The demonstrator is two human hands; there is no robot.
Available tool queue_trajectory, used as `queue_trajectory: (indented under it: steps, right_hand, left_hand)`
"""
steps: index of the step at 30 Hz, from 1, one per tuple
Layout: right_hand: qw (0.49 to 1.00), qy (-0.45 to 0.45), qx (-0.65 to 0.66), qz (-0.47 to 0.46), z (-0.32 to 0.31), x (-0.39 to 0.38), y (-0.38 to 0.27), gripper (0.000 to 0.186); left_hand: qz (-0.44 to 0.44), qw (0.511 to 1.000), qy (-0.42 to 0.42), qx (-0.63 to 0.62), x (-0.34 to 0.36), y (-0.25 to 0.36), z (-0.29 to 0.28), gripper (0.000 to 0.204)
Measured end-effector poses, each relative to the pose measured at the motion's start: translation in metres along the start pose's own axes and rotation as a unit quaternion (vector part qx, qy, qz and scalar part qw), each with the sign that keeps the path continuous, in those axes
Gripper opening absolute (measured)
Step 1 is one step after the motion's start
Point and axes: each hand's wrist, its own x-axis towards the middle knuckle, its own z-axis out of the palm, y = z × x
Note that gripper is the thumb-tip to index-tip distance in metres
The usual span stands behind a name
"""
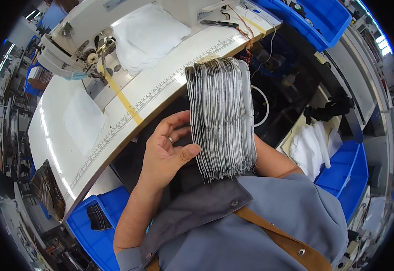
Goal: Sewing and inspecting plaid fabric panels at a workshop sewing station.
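A thick stack of fabric pieces (221, 119), white and grey with dark frayed edges, is held up in front of my body. My left hand (167, 147), with a ring on one finger, grips its left edge. The thumb lies against the near side, and the fingertips reach behind the edge. From the right, my right forearm (273, 158) runs in behind the stack, which hides the hand and its fingers.
A white sewing machine (66, 56) stands on a white table (160, 92) with a printed ruler. White cloth pieces (149, 36) lie beside the machine. Blue bins (348, 174) flank me, one with white fabric (312, 147) near it. Dark plaid fabric (47, 189) hangs at the table's left end.
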Motion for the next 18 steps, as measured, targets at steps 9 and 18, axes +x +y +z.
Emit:
queue_trajectory:
  steps: [9,18]
  right_hand:
    - [1.000,0.018,0.005,0.009,-0.006,0.010,0.002,0.050]
    - [0.999,0.031,0.009,0.018,-0.013,0.005,0.008,0.050]
  left_hand:
    - [-0.015,0.999,0.025,-0.022,0.006,-0.007,-0.004,0.061]
    - [-0.049,0.997,0.021,-0.052,0.009,-0.009,-0.007,0.055]
